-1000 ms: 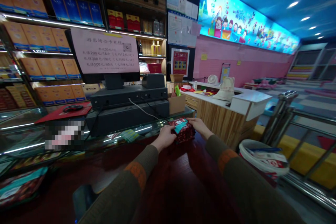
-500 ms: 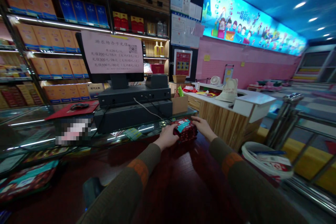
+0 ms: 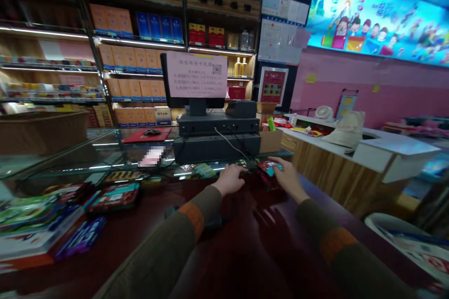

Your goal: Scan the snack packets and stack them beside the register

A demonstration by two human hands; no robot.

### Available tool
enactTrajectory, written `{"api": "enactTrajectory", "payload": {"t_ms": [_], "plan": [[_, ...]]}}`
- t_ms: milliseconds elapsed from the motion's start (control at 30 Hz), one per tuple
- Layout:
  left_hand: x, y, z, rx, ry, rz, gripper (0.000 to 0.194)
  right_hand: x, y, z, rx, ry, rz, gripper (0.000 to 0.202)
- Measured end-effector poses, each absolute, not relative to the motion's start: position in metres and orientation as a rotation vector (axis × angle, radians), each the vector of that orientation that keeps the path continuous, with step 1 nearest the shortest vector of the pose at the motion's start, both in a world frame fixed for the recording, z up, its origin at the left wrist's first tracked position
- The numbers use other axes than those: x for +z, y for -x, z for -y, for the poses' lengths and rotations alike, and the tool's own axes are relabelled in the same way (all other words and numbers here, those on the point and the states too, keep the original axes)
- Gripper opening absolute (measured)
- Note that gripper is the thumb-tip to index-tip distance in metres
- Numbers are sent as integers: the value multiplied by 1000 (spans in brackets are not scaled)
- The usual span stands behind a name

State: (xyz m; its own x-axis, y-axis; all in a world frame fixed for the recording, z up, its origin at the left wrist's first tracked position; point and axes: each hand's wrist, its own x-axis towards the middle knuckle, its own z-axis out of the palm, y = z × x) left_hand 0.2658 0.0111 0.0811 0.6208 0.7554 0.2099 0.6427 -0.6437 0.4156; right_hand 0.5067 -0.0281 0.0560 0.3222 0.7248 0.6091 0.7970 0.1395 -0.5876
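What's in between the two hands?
In the head view, a red pack lies between them. The right hand is at it; a small gap parts it from the left hand.

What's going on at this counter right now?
A person's right hand is on some dark red packets near the far edge of the glossy tabletop. The left hand is to their left, apart from them and apparently empty. A similar-looking red packet lies farther left, beside a pile of colourful packages.
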Motion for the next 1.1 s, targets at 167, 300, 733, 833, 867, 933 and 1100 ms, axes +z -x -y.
{"api": "enactTrajectory", "payload": {"t_ms": [167, 300, 733, 833, 867, 933, 1100], "plan": [[80, -218, -9, 596, -2555, -1183, 46, 44, -471, 17, -37, 1494, 1542, 39], [76, -172, -10, 681, -2555, -1213, 43, 33, -440, 11, 11, 1460, 1586, 39], [44, -13, -4, 867, -2447, -1596, 39, 32, -322, -11, 389, 1418, 1834, 33], [38, 16, -1, 915, -2403, -1682, 40, 30, -295, -19, 507, 1357, 1843, 35], [37, 25, 0, 924, -2393, -1722, 40, 28, -286, -22, 539, 1338, 1840, 35], [34, 39, 2, 936, -2393, -1798, 40, 26, -269, -27, 592, 1290, 1853, 33], [33, 66, 11, 958, -2480, -2077, 34, 28, -228, -36, 672, 1265, 1927, 27]]}}
